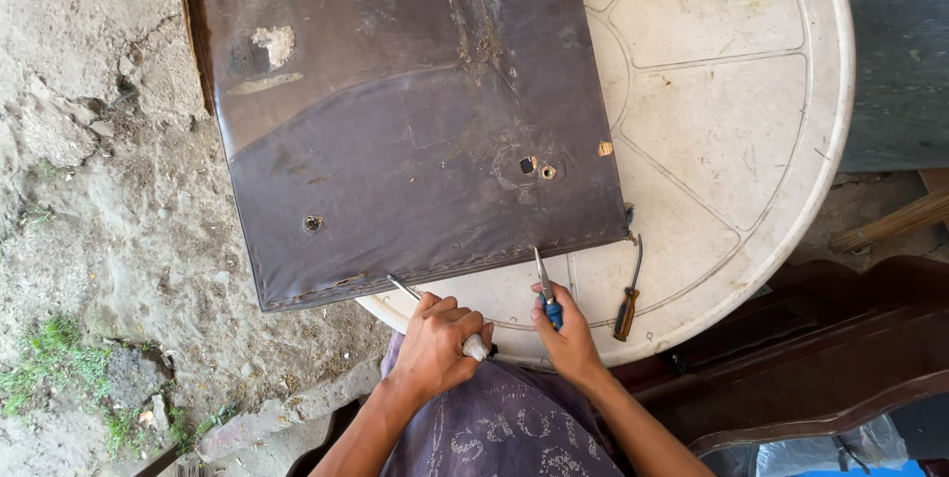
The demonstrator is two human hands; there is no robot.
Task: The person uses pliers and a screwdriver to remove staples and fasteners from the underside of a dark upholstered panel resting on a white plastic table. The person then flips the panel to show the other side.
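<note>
A large dark brown vinyl-covered panel (415, 121) lies on a round white plastic table (732, 121), with several holes in its surface. My left hand (440, 344) grips a white-handled screwdriver (410, 291) whose metal tip touches the panel's near edge. My right hand (563, 334) holds blue-handled pliers (546, 289), their jaws pointing at the same edge a little to the right.
An orange-handled tool (628, 299) lies on the table right of my right hand. Dark wooden furniture (830, 358) stands at the lower right. Dirt ground with stones and grass (79, 240) lies to the left.
</note>
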